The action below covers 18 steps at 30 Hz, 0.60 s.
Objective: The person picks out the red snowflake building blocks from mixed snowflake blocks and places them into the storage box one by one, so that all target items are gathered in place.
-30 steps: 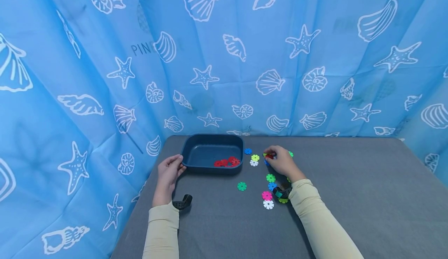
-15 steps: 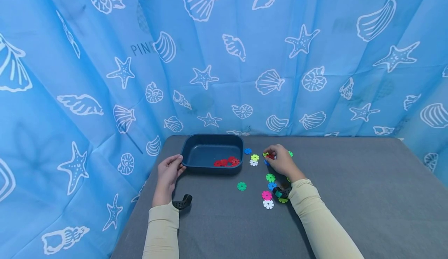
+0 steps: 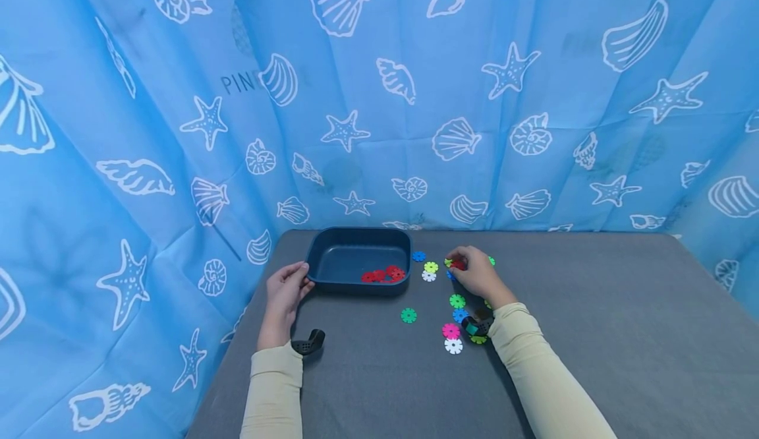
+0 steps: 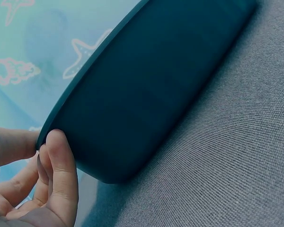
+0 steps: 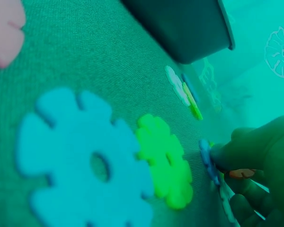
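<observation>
My left hand point(image 3: 283, 297) pinches the near left corner of a dark blue rectangular basin point(image 3: 356, 288) between thumb and fingers; the left wrist view shows the fingertips on the rim. Several red notched plastic discs point(image 3: 396, 273) lie in the basin's right front part. To the right of it, my right hand point(image 3: 479, 274) holds a red notched disc point(image 3: 458, 264) in its fingertips, low over the table. In the right wrist view that disc point(image 5: 242, 173) is mostly hidden by the fingers. A blue disc point(image 5: 207, 160) and a yellow-green one lie right by the fingertips.
Loose discs lie about on the grey tabletop point(image 3: 593, 333): yellow point(image 3: 431, 267), white point(image 3: 453, 346), pink point(image 3: 450, 331), green point(image 3: 408, 315) and blue point(image 3: 419, 256) ones. Some are partly hidden under my right wrist. A blue shell-print curtain point(image 3: 379, 96) hangs behind the table.
Almost nothing differs. The right fingers have shifted slightly with the red disc around the yellow-green disc; the left hand and the basin stay in place.
</observation>
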### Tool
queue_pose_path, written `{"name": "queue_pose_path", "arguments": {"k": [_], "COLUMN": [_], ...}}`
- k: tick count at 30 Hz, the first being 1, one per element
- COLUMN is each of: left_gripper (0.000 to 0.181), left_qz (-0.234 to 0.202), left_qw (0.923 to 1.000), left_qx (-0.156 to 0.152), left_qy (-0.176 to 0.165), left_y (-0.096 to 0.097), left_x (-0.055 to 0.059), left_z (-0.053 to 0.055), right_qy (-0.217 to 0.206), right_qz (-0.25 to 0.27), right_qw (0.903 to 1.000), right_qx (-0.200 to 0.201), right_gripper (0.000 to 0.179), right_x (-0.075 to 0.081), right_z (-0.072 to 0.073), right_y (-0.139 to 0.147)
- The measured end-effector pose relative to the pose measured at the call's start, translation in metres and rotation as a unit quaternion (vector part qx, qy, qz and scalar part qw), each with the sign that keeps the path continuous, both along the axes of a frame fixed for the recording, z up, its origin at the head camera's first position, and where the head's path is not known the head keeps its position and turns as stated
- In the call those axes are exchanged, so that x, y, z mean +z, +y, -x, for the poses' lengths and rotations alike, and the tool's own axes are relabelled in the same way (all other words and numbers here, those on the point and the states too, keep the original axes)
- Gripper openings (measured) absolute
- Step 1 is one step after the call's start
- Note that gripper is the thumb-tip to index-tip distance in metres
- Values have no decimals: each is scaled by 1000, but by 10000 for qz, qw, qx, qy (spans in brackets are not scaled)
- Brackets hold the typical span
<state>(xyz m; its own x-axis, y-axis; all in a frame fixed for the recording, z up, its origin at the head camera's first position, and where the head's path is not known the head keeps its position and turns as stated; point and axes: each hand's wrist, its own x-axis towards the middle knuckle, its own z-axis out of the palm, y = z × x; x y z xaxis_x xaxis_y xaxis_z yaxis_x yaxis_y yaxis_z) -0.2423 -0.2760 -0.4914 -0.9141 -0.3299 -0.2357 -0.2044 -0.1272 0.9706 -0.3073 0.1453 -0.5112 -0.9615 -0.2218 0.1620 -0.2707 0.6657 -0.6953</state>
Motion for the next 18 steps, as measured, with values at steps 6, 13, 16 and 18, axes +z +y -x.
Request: {"name": "queue_pose_path", "arguments": {"k": [6,13,16,18], "left_gripper": [45,45,45,45], "left_qz": [31,0,-3,-12], "left_qw": [10000,10000,10000,10000], "left_qx": [20,28,3,1], "left_qy": [26,30,48,57], "left_y": [-1,-1,-1,-1], "left_x": [-1,-3,-2,-2], "left_z": [1,1,0,0], "right_qy": [-39,-103,-60,-31], "right_qz": [39,118,144,161], "right_qw": [10000,9999,9999,9999], "right_qx": [21,-38,-27,-17], "right_gripper": [22,22,21,20], "right_x": [0,-2,-2,-1], "right_z": [1,0,-1,-1], "right_y": [0,-2,-2,-2]}}
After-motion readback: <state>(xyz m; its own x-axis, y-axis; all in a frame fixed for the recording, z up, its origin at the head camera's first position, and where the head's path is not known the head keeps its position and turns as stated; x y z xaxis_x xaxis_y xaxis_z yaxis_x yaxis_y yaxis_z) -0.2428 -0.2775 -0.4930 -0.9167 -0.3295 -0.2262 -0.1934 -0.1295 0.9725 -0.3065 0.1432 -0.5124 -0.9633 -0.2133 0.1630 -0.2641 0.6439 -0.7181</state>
